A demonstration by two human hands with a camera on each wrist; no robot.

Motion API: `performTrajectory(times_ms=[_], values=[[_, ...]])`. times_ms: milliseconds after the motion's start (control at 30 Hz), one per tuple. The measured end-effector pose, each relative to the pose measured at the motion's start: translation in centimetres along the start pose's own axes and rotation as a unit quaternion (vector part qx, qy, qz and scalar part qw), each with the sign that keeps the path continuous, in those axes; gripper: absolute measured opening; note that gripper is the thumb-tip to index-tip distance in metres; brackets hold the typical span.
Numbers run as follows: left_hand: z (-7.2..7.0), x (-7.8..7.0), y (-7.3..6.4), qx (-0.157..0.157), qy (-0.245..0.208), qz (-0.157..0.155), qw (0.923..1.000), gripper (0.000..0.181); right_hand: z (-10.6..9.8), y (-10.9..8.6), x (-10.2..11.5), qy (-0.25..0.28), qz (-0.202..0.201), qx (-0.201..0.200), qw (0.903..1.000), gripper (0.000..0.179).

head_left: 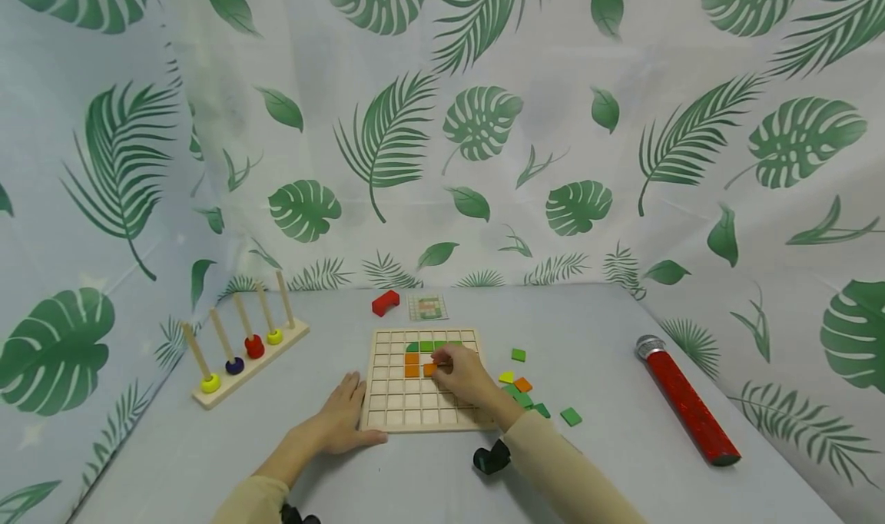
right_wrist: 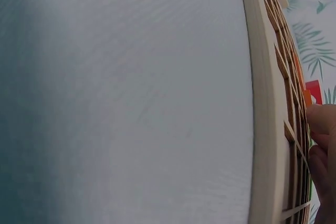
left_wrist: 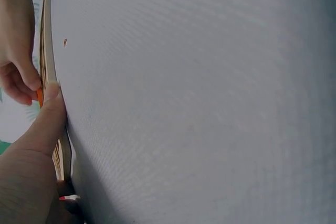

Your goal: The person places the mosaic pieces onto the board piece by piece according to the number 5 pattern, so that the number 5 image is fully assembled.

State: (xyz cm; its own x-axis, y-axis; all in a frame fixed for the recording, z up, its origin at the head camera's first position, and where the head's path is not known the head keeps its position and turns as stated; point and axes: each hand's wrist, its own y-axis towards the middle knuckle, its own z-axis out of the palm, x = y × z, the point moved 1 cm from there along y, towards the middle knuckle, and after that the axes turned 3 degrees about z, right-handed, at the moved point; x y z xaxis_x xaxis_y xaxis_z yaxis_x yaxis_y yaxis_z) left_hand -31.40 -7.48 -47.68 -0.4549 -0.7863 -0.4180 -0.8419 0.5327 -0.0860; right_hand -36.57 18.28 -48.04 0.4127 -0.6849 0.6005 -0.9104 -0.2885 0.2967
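A wooden grid board point(head_left: 387, 406) lies on the table, with orange tiles point(head_left: 412, 359) and a row of green tiles point(head_left: 426, 346) set in its upper cells. Over the middle of the grid, my right hand point(head_left: 463, 374) pinches an orange square tile point(head_left: 429, 370) between thumb and fingertips, just right of the placed orange ones. The same tile point(left_wrist: 40, 96) shows at those fingertips in the left wrist view. My left hand point(head_left: 339, 419) rests at the board's left edge, fingers extended along it and thumb near the lower left corner.
Loose green tiles point(head_left: 570, 416), an orange one point(head_left: 522, 385) and a yellow one point(head_left: 507, 376) lie right of the board. Behind it are a pattern card point(head_left: 429, 306) and a red block point(head_left: 386, 303). A peg stand point(head_left: 259, 366) stands left, a red microphone point(head_left: 691, 409) far right.
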Motion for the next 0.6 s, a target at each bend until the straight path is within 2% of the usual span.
performTrajectory(times_ms=[600], values=[[-0.10, -0.24, -0.13, -0.004, -0.004, 0.003, 1.0000, 0.105, 0.44, -0.09, 0.33, 0.000, -0.001, -0.007, 1.0000, 0.022]])
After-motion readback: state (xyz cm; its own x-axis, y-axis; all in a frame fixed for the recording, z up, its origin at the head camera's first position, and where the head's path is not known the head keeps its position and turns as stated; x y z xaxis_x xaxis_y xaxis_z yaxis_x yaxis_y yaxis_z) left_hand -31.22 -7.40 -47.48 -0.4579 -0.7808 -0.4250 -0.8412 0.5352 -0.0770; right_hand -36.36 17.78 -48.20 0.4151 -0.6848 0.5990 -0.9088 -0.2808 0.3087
